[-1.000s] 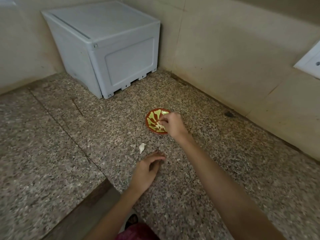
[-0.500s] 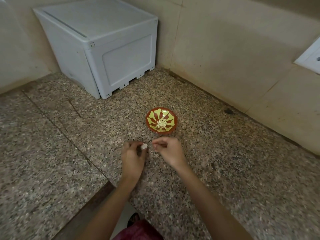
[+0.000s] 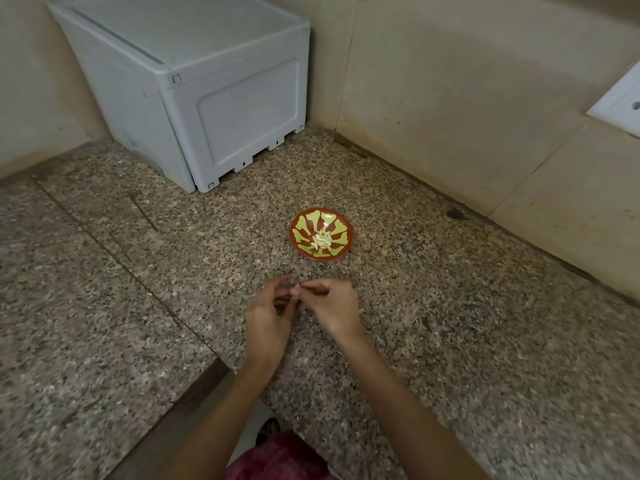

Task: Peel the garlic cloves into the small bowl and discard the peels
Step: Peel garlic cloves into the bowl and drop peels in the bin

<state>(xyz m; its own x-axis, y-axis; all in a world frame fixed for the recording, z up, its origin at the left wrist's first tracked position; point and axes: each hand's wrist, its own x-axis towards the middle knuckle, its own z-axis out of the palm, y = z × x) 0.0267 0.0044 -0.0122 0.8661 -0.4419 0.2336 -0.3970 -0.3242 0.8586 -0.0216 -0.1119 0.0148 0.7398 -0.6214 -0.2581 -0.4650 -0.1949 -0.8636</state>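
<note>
My left hand (image 3: 270,318) and right hand (image 3: 334,306) pinch one small pale clove (image 3: 295,291) together over the speckled granite desk (image 3: 138,306); just farther, the round red-yellow bowl (image 3: 295,233) holds smooth peeled cloves (image 3: 320,241).

A pale grey plastic box (image 3: 207,98) sits in the corner on the speckled granite counter (image 3: 467,341). Beige tiled wall (image 3: 467,81) runs behind it, with a white socket (image 3: 620,102) at the far right. A dark spot (image 3: 456,213) lies at the wall's foot. Pink cloth (image 3: 277,459) shows below the counter's near edge.
</note>
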